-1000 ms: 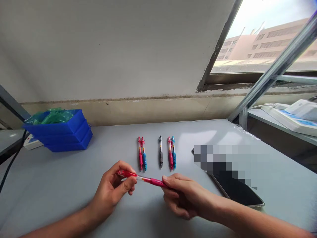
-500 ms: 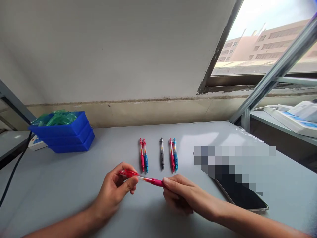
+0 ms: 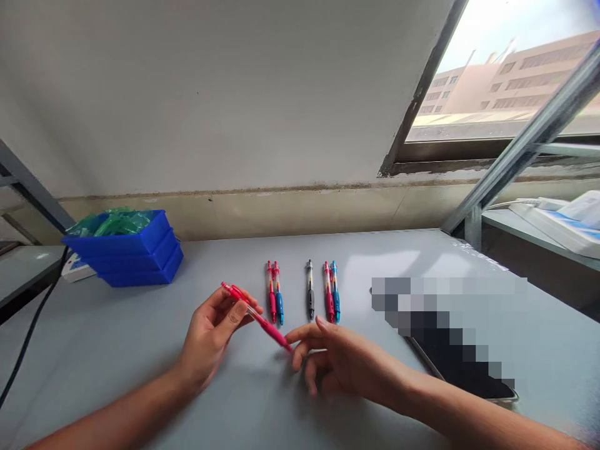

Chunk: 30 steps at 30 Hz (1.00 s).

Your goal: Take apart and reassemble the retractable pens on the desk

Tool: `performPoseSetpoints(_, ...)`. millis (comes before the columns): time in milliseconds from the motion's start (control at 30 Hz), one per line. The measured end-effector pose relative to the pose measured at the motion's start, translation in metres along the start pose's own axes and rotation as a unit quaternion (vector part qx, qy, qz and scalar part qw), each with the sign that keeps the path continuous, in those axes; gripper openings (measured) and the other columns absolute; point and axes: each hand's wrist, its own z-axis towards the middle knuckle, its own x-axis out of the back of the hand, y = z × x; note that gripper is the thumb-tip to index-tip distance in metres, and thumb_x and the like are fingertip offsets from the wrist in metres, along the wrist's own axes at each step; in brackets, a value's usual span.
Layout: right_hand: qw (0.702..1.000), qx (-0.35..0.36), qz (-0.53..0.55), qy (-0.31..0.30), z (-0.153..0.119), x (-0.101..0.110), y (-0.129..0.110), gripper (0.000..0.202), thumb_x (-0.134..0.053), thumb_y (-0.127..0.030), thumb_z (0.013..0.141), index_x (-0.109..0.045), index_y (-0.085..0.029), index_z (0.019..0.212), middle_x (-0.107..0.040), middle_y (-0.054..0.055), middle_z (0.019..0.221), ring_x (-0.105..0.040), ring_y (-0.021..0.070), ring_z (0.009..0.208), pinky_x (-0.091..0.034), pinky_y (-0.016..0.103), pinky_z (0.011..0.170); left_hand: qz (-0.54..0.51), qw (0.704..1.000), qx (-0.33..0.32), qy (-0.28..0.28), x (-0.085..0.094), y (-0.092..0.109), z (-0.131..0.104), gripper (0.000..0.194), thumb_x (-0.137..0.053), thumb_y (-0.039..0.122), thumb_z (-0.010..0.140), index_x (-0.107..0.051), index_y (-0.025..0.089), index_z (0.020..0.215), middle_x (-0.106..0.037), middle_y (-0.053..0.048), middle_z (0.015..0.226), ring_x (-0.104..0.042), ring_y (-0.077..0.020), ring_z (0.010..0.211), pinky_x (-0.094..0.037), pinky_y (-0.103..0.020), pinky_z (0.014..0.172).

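Note:
My left hand (image 3: 209,337) pinches the red upper part of a pink pen (image 3: 269,327), which slants down to the right. Close to the pen's lower end, my right hand (image 3: 337,359) has its fingers apart and loosely curled, holding nothing. Beyond the hands several pens lie on the grey table (image 3: 225,262): a pink pen (image 3: 271,294) beside a blue one with a red top (image 3: 279,294), a black pen (image 3: 310,290) by itself, and another pink pen (image 3: 328,294) beside a blue pen (image 3: 335,294).
Stacked blue bins (image 3: 135,256) with green plastic on top stand at the back left, near a black cable (image 3: 32,331). A dark phone (image 3: 462,362), partly pixelated, lies at the right. Metal frame posts (image 3: 506,144) rise at both sides.
My right hand has let go of the pen's lower end and its fingers have spread. In my left hand the pen now tilts more steeply, its upper end raised. The view has shifted slightly.

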Motion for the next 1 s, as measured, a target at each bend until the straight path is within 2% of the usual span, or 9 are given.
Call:
performPoseSetpoints(67,1.000,-0.009,0.016,-0.009,-0.001,-0.001,-0.003,0.053,-0.048,-0.059,0.081,-0.061,-0.012,0.101,-0.064,0.008,0.083,-0.063,0.0172,0.064,-0.042,0.024,0.050,0.025,1.000,0.004,0.007,0.001,-0.001,0.002,0.021,-0.068,0.030,0.074,-0.061,0.018,0.090,-0.064,0.000,0.075,-0.063,-0.0154,0.071,-0.051,-0.031,0.073)
performPoseSetpoints(133,0.999,-0.017,0.037,-0.021,-0.001,-0.001,-0.006,0.058,-0.041,-0.062,0.083,-0.062,-0.011,0.102,-0.065,0.010,0.085,-0.064,0.0193,0.068,-0.042,0.026,0.054,0.039,0.999,0.012,-0.002,0.000,-0.002,0.002,0.037,-0.068,0.029,0.074,-0.053,0.021,0.107,-0.063,0.003,0.071,-0.063,-0.0150,0.065,-0.053,-0.032,0.067)
performPoseSetpoints(200,0.998,-0.025,0.056,-0.035,-0.001,-0.001,-0.009,0.063,-0.032,-0.064,0.085,-0.061,-0.011,0.104,-0.065,0.012,0.087,-0.064,0.0211,0.072,-0.042,0.028,0.057,0.042,0.999,0.018,-0.019,-0.002,-0.003,0.001,0.046,-0.068,0.030,0.073,-0.045,0.024,0.112,-0.062,0.005,0.068,-0.063,-0.0147,0.060,-0.054,-0.032,0.062)
performPoseSetpoints(433,0.996,-0.027,0.075,-0.045,-0.002,-0.003,-0.014,0.078,-0.020,-0.071,0.083,-0.058,-0.010,0.112,-0.063,0.016,0.100,-0.061,0.0256,0.086,-0.043,0.033,0.067,0.047,0.998,0.025,-0.019,-0.003,-0.005,0.001,0.041,-0.070,0.029,0.071,-0.045,0.022,0.103,-0.065,0.003,0.067,-0.063,-0.0145,0.060,-0.054,-0.032,0.062)
performPoseSetpoints(567,0.997,-0.034,0.064,-0.034,-0.002,-0.004,-0.013,0.075,-0.023,-0.071,0.082,-0.058,-0.011,0.111,-0.063,0.015,0.099,-0.061,0.0250,0.085,-0.043,0.033,0.067,0.043,0.998,0.031,-0.019,-0.004,-0.006,0.003,0.048,-0.069,0.029,0.072,-0.041,0.024,0.110,-0.066,0.003,0.068,-0.064,-0.0148,0.061,-0.054,-0.031,0.061)
performPoseSetpoints(767,0.998,-0.032,0.045,-0.029,-0.002,-0.003,-0.011,0.064,-0.031,-0.066,0.084,-0.060,-0.013,0.107,-0.065,0.013,0.094,-0.062,0.0238,0.084,-0.042,0.032,0.066,0.039,0.999,0.036,-0.007,-0.006,-0.005,0.004,0.040,-0.071,0.030,0.070,-0.045,0.023,0.100,-0.065,0.004,0.066,-0.063,-0.0144,0.059,-0.054,-0.032,0.062)
performPoseSetpoints(933,0.998,-0.030,0.052,-0.031,-0.002,-0.003,-0.010,0.062,-0.034,-0.065,0.083,-0.062,-0.013,0.103,-0.065,0.012,0.090,-0.063,0.0236,0.081,-0.043,0.032,0.065,0.038,0.999,0.033,0.004,-0.008,-0.002,0.002,0.047,-0.069,0.030,0.072,-0.040,0.023,0.108,-0.066,0.004,0.068,-0.062,-0.0135,0.059,-0.053,-0.031,0.062)
performPoseSetpoints(1000,0.998,-0.028,0.048,-0.027,-0.002,-0.004,-0.011,0.062,-0.034,-0.065,0.083,-0.062,-0.013,0.102,-0.065,0.012,0.090,-0.063,0.0235,0.081,-0.043,0.032,0.065,0.041,0.998,0.040,-0.003,-0.009,-0.001,0.001,0.044,-0.069,0.030,0.072,-0.042,0.023,0.106,-0.065,0.004,0.067,-0.061,-0.0136,0.059,-0.053,-0.031,0.062)
